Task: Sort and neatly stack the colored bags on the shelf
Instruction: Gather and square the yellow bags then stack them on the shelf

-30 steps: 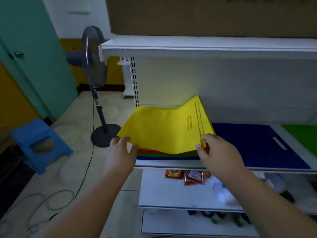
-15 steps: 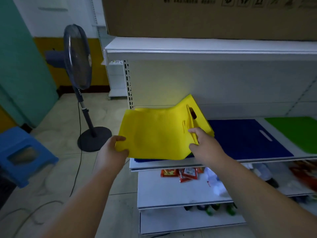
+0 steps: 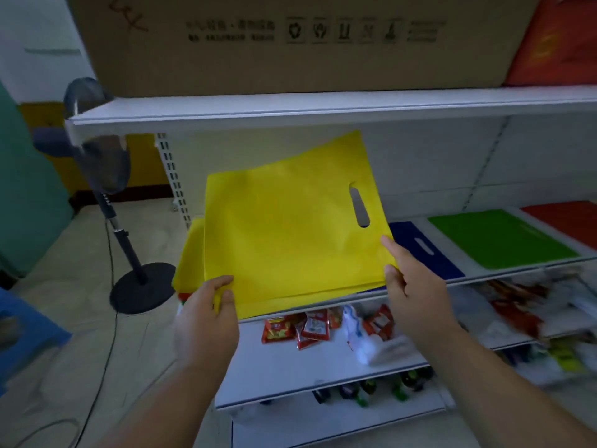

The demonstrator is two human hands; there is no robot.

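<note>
I hold a flat yellow bag (image 3: 290, 227) with a cut-out handle, lifted and tilted above the left end of the white shelf (image 3: 504, 273). My left hand (image 3: 206, 315) pinches its lower left corner. My right hand (image 3: 410, 286) grips its lower right edge. More yellow bag material (image 3: 189, 253) hangs behind it at the left, and a red edge shows just below that. To the right lie a blue bag (image 3: 426, 250), a green bag (image 3: 497, 237) and a red bag (image 3: 568, 221), each flat on the shelf.
A large cardboard box (image 3: 290, 43) sits on the upper shelf (image 3: 323, 106). Red snack packets (image 3: 310, 328) lie on the shelf below, bottles (image 3: 371, 388) lower still. A standing fan (image 3: 106, 176) and a blue stool (image 3: 26, 328) are on the floor at the left.
The yellow bag has been raised off the stack and opened out flat, its handle hole now facing me. Both hands moved up with it; the view shifted right, revealing the red bag.
</note>
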